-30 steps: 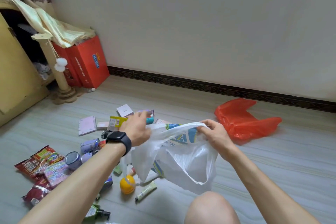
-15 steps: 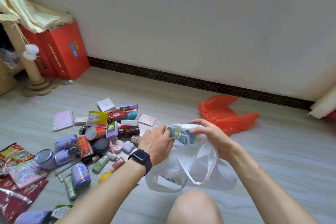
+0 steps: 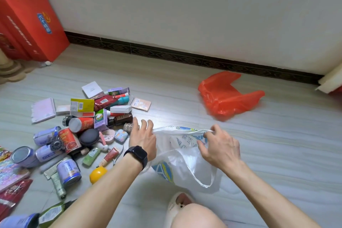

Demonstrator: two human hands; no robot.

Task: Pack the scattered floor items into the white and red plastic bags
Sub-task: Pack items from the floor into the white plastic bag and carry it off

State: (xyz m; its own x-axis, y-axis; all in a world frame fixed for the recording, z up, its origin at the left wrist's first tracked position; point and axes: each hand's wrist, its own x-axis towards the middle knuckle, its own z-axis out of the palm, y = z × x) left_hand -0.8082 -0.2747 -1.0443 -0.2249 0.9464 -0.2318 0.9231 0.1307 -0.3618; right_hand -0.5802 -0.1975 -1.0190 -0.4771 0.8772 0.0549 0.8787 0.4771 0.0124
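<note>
The right hand (image 3: pixel 220 146) pinches the rim of the white bag (image 3: pixel 187 164) between forefinger and thumb, its other fingers (image 3: pixel 200 144) loosely curled. The left hand (image 3: pixel 143 139) has its fingers (image 3: pixel 136 123) spread almost straight at the rim's other end, and I cannot tell whether a thumb underneath has hold of the plastic. The bag lies slumped on the floor (image 3: pixel 277 163) just in front of the knee (image 3: pixel 194 214), its mouth drawn into a flat strip rather than gaping. That invites trouble: anything dropped now would likely land on the closed mouth and slide off, and the thin film could slip out of so light a pinch. The cans (image 3: pixel 68 172) in the pile of items (image 3: pixel 88 127) look heavy enough to tip or tear a limp bag, and the round yellow thing (image 3: pixel 98 174) could roll away if nudged. The red bag (image 3: pixel 227 96) lies crumpled near the wall (image 3: pixel 185 15), well apart from the pile. The white bag's inside is hard to read, since print shows through the film. The packets (image 3: pixel 11 181) at the left edge are cut off, and labels are too blurred to read.
</note>
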